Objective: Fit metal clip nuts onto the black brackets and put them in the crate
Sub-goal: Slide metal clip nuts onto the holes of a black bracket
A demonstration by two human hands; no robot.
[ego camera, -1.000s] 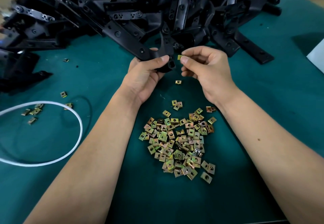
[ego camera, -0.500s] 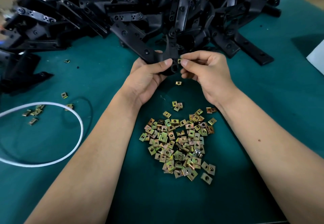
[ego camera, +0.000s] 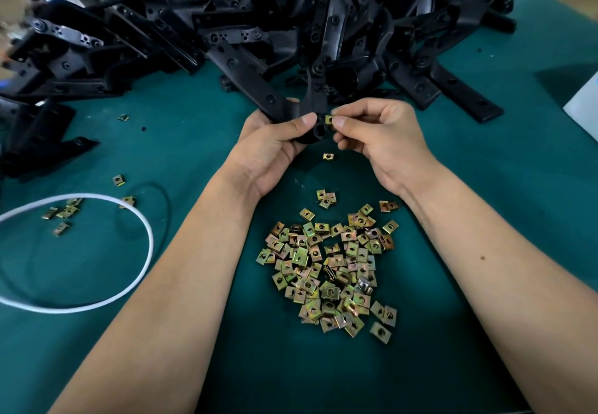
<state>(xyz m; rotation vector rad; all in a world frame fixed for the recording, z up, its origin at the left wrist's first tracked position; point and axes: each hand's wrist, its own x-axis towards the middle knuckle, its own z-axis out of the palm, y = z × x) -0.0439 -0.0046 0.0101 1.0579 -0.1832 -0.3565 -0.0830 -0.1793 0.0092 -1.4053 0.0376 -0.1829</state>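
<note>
My left hand (ego camera: 271, 151) grips a black bracket (ego camera: 293, 112) by its lower end, thumb across its front, with the bracket's long arm slanting up to the left. My right hand (ego camera: 385, 145) pinches a brass-coloured clip nut (ego camera: 329, 119) between thumb and forefinger and holds it against the bracket's right edge, beside two round holes. A heap of several loose clip nuts (ego camera: 333, 271) lies on the green table (ego camera: 485, 219) between my forearms. No crate is in view.
A big pile of black brackets (ego camera: 291, 18) fills the back of the table. One stray clip nut (ego camera: 328, 156) lies under my hands. A white cord loop (ego camera: 142, 226) with a few nuts inside it lies at left. A white object (ego camera: 582, 106) stands at the right edge.
My right hand has brought the clip nut leftward from just apart to right against the bracket's edge. The bracket has shifted slightly in my left hand.
</note>
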